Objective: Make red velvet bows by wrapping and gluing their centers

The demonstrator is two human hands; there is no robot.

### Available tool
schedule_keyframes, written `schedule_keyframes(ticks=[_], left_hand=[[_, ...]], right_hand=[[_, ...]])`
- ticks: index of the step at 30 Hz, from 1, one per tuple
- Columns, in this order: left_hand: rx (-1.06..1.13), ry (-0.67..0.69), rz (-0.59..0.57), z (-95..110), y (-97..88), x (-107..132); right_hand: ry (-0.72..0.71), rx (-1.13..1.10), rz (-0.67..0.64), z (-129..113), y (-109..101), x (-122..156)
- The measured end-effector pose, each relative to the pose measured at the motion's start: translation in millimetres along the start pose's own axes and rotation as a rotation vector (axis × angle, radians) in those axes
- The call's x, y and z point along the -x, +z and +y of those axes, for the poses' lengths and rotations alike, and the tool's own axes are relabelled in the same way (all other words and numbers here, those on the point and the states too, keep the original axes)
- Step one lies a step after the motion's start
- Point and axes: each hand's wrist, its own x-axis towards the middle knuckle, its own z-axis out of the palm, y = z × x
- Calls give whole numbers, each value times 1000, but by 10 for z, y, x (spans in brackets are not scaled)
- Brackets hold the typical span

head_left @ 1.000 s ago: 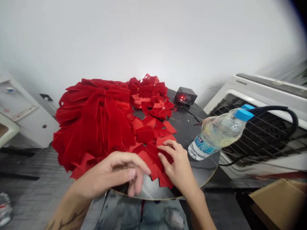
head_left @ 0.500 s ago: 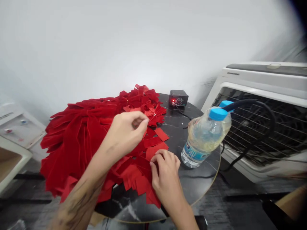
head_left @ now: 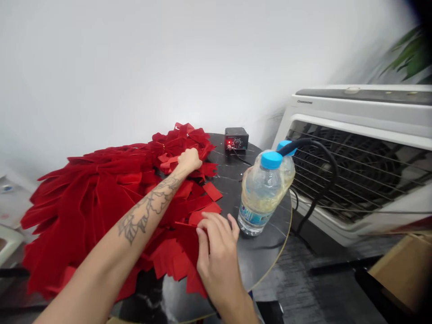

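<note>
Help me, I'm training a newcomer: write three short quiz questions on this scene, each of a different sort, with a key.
1. Which hand is at the small red bows?
(a) the right
(b) the left
(c) neither

2. True or false: both bottle caps are red.

3. Fill in the missing word: a small ____ light glows on the front of the black box.

Key:
1. b; the left hand is there, while the right hand is nearer the table's front edge.
2. False; they are blue.
3. red
</note>
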Motion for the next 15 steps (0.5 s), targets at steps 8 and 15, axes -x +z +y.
schedule_keyframes(ticks=[8, 15], left_hand=[[198, -33, 94, -287, -507, -150], [526, 81, 427, -430, -1076, 396]], right_hand=[[-79, -46, 100, -16, 1, 28], [78, -137, 224, -11, -77, 38]])
